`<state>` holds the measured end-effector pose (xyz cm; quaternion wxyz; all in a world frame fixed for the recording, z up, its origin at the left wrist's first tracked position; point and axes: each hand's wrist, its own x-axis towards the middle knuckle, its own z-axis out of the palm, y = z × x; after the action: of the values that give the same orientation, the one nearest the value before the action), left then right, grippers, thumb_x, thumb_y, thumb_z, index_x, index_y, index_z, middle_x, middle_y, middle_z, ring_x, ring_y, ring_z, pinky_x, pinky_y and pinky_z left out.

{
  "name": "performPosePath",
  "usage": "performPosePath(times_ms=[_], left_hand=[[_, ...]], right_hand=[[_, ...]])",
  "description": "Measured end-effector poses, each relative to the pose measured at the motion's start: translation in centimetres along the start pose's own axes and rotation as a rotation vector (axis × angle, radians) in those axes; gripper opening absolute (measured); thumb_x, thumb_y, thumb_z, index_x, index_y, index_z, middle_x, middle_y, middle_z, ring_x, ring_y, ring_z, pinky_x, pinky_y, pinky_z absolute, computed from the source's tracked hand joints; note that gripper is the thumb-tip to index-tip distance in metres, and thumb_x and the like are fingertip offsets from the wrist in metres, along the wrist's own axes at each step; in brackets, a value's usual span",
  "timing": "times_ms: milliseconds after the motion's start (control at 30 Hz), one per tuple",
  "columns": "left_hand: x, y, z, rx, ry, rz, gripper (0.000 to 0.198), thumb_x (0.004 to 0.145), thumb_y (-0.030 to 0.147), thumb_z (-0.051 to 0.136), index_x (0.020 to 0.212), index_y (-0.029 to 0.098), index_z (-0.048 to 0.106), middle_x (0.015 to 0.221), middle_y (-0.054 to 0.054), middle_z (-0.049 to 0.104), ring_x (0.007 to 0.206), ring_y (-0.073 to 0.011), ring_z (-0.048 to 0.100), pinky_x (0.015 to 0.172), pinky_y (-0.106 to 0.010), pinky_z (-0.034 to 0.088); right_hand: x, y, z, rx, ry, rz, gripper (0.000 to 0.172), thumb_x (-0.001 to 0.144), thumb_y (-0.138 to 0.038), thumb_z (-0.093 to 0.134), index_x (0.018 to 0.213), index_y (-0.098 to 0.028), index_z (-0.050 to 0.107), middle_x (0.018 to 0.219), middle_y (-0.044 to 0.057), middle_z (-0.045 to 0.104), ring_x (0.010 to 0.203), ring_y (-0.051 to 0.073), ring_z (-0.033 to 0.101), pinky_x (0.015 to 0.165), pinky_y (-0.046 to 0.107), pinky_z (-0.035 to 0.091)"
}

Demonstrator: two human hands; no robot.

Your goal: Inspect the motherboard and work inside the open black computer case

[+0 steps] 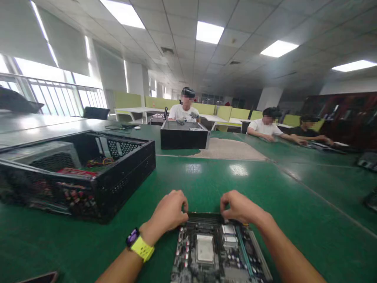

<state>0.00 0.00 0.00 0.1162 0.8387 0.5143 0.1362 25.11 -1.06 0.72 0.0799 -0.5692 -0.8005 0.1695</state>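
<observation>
A motherboard [212,272] lies flat on the green tabletop in front of me, with a square silver processor [205,248] near its middle. My left hand [169,212], with curled fingers, is at the far left corner of the board. At the far edge, towards the right, my right hand [240,209] is bent down with its fingers closed. Between the hands runs a thin dark strip [204,215] along the board's far edge, perhaps a memory stick or slot. The fingertips are partly hidden, so what they pinch cannot be made out.
An open black computer case [126,184] stands to the left, with wires and a red card inside. Across the table [306,212], a person sits behind another case [184,138]. Two more people work at the right. A dark flat object [41,278] shows at bottom left.
</observation>
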Motion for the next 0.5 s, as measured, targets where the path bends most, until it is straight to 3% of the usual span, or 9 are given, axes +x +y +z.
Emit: performPosePath(times_ms=[500], left_hand=[[-0.08,-0.50,0.46,-0.050,-0.035,-0.024,0.014,0.060,0.017,0.056,0.071,0.022,0.063,0.087,-0.004,0.061,0.084,-0.0205,0.056,0.069,-0.028,0.040]], right_hand=[[-0.20,-0.93,-0.34,-0.052,-0.027,0.051,0.014,0.062,-0.018,0.060,0.069,-0.021,0.071,0.074,-0.001,0.068,0.067,0.012,0.058,0.057,0.021,0.035]])
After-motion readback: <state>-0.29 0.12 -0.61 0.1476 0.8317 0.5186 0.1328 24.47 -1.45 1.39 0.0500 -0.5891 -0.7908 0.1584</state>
